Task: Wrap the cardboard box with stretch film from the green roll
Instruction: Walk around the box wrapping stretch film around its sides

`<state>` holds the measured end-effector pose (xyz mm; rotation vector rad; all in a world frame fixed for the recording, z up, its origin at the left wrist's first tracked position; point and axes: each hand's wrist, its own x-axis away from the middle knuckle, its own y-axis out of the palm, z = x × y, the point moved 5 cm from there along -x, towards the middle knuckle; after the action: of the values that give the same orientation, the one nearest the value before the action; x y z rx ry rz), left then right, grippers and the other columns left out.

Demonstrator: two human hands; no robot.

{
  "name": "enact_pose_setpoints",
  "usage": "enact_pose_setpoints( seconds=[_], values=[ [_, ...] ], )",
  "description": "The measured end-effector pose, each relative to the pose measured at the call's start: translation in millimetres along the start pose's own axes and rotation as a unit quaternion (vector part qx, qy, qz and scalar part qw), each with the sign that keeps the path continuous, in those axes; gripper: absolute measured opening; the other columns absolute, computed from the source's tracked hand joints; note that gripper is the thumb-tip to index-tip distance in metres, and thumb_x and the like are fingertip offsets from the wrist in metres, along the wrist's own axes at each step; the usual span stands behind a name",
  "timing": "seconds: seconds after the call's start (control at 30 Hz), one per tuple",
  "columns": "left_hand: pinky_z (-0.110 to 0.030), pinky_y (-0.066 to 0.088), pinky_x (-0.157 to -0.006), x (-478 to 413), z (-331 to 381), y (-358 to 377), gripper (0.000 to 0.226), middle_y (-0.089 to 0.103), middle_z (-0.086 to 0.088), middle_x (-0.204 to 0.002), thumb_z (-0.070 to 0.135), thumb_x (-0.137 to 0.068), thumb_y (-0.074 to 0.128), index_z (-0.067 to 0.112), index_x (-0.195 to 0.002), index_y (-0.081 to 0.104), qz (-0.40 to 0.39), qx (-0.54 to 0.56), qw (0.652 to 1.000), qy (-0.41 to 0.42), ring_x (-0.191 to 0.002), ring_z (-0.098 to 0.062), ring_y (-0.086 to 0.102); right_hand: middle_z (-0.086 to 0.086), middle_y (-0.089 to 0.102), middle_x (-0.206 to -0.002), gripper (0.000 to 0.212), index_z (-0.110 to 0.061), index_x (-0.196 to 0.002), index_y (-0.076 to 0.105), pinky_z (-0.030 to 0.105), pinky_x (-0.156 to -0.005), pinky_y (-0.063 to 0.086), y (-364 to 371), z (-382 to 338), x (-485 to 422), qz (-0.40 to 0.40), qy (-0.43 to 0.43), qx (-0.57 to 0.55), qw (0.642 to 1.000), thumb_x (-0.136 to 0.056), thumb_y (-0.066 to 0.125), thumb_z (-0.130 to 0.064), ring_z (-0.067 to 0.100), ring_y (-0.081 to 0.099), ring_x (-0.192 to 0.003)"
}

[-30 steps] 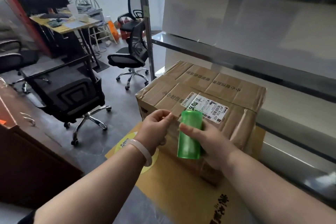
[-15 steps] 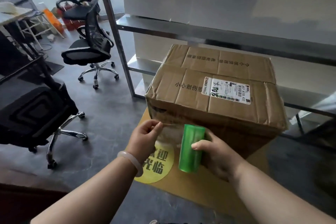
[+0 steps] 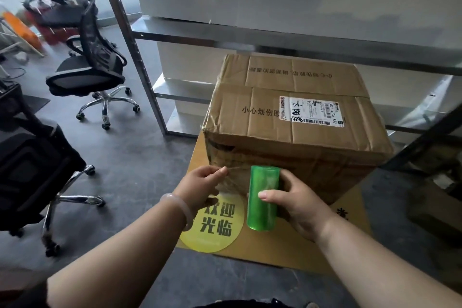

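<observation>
A brown cardboard box (image 3: 295, 117) with a white shipping label stands on a yellow floor mat (image 3: 287, 245). My right hand (image 3: 297, 202) grips the upright green roll (image 3: 262, 197) of stretch film in front of the box's near face. My left hand (image 3: 202, 185) pinches the free end of the clear film (image 3: 235, 180), which stretches from the roll toward the box's near left corner. A pale bangle sits on my left wrist.
A metal shelving rack (image 3: 140, 62) stands behind the box, its post just left of it. Black office chairs (image 3: 95, 75) on castors stand on the grey floor to the left. A dark rack leg (image 3: 425, 140) slants at the right.
My view has dropped and closed in on the box. Both hands with the roll and film have lowered from the box's top edge to its near face.
</observation>
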<state>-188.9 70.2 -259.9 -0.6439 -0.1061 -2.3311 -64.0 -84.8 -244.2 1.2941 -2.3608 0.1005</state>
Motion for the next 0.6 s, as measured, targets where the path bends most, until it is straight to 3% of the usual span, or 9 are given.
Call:
enact_pose_setpoints(
  seconds=[0.07,0.27,0.37,0.47,0.53,0.6],
  values=[
    [-0.028,0.057,-0.066,-0.9,-0.8,-1.9,0.024,0.063,-0.002,-0.094,0.035,-0.093,0.063,0.015,-0.106,0.069,-0.023,0.018,0.999,-0.023,-0.085,-0.017,0.06,0.013,0.067,-0.109,0.067,-0.017,-0.12,0.055,0.041,-0.079,0.056,0.5,-2.5,0.8,0.007,-0.007,0.024,1.0,-0.057,0.078,-0.016,0.029,0.068,-0.099],
    [-0.039,0.061,-0.083,-2.4,-7.1,-10.0,0.027,0.058,-0.006,-0.085,0.034,-0.093,0.064,0.01,-0.102,0.072,-0.009,0.005,1.0,-0.019,-0.082,-0.017,0.058,0.009,0.068,-0.107,0.067,-0.02,-0.116,0.057,0.038,-0.082,0.056,-2.3,-6.6,1.4,0.026,-0.022,0.059,0.998,-0.053,0.08,-0.02,0.025,0.067,-0.099],
    [-0.038,0.06,-0.084,-3.5,-12.9,-14.3,0.028,0.057,-0.004,-0.083,0.034,-0.092,0.065,0.009,-0.103,0.072,-0.017,0.02,0.999,-0.028,-0.08,-0.016,0.057,0.001,0.067,-0.109,0.069,-0.028,-0.113,0.058,0.038,-0.09,0.053,0.7,-12.2,2.2,0.012,-0.043,0.123,0.991,-0.048,0.081,-0.024,0.02,0.064,-0.103],
    [-0.039,0.059,-0.088,-2.3,-20.0,-19.8,0.031,0.056,-0.006,-0.082,0.034,-0.091,0.065,0.006,-0.103,0.071,-0.043,0.06,0.996,-0.053,-0.08,-0.017,0.056,-0.009,0.062,-0.111,0.063,-0.036,-0.109,0.056,0.019,-0.088,0.048,5.4,-22.9,2.9,-0.012,-0.066,0.21,0.975,-0.054,0.08,-0.017,0.006,0.057,-0.105],
    [-0.044,0.056,-0.094,0.7,-25.4,-24.1,0.031,0.059,-0.01,-0.092,0.034,-0.088,0.068,0.006,-0.101,0.071,-0.061,0.098,0.99,-0.077,-0.089,-0.021,0.057,-0.011,0.062,-0.111,0.064,-0.037,-0.11,0.055,0.006,-0.081,0.045,8.1,-29.0,2.4,-0.029,-0.077,0.25,0.965,-0.061,0.083,-0.006,-0.001,0.055,-0.104],
    [-0.045,0.053,-0.096,4.2,-28.3,-26.6,0.036,0.062,-0.011,-0.104,0.035,-0.078,0.071,0.007,-0.101,0.069,-0.082,0.138,0.982,-0.096,-0.095,-0.023,0.058,-0.013,0.062,-0.111,0.066,-0.038,-0.111,0.055,0.008,-0.086,0.044,9.6,-33.2,1.7,-0.037,-0.085,0.269,0.959,-0.065,0.081,0.0,0.0,0.053,-0.108]
  ],
)
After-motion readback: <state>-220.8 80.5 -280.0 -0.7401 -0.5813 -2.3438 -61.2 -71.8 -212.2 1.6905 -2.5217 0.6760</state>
